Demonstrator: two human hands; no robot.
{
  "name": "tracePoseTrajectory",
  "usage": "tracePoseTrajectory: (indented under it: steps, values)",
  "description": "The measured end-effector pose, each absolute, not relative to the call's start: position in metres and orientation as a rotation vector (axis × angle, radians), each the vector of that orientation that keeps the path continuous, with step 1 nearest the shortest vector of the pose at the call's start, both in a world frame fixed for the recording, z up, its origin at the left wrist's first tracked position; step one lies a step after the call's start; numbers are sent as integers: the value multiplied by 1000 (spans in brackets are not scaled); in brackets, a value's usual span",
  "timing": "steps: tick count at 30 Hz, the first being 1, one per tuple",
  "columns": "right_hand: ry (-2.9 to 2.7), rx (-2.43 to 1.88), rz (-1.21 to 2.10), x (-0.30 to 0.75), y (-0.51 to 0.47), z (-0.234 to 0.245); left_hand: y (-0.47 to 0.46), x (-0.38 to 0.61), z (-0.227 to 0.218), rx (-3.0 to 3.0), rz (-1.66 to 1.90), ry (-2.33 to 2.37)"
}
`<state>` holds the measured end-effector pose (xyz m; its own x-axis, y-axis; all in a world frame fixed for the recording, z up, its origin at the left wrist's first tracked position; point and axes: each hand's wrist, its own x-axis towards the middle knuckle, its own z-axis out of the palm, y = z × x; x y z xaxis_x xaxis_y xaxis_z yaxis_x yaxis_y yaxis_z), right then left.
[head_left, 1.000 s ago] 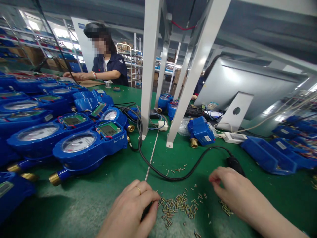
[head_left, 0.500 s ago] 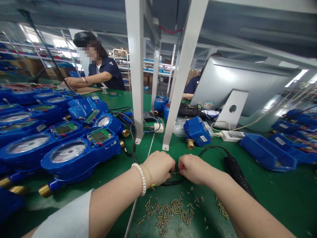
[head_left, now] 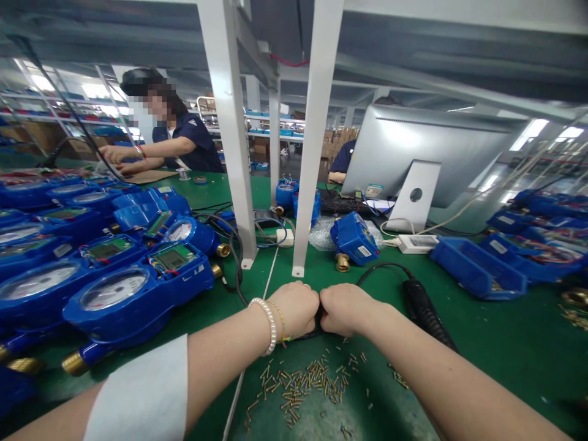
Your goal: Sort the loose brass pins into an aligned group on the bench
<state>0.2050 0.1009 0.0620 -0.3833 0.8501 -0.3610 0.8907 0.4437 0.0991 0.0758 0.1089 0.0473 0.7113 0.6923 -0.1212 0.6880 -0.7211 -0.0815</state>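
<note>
My left hand (head_left: 294,310), with a pearl bracelet at its wrist, is closed with its knuckles up. Knuckle to knuckle with it, my right hand (head_left: 345,310) is closed too. The fingertips of both are turned down and hidden, so whatever they pinch does not show. Just below the hands lies a loose pile of small brass-coloured screws (head_left: 316,381) on the green tabletop (head_left: 285,272). A black cable passes beneath my fingers.
Blue water meters (head_left: 114,291) with open circuit housings crowd the left. White shelf posts (head_left: 309,141) rise ahead. A silver monitor (head_left: 413,147), a blue meter (head_left: 353,239), a black-handled tool (head_left: 425,309) and a blue bin (head_left: 478,266) stand right. A co-worker (head_left: 179,135) works across the table.
My hands have come together, closing the small gap where tiny screw-like pieces showed at the fingertips. The view has turned slightly right, and the co-worker's hands have shifted.
</note>
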Motion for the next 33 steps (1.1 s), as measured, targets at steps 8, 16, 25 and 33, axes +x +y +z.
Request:
tracePoseTrajectory:
  steps: [8,16,25,33]
  values:
    - [2197,1783,-42,251,66,84,95,80,60,-2927,66,-1129]
    - [2274,1979,-218,303,15,71,77,153,52,-3161,-19,-895]
    - [2454,2498,27,303,-37,16,86,146,46,-3271,-473,-953]
    - [2516,2584,194,276,2,-22,61,78,75,-3073,-1018,-1453]
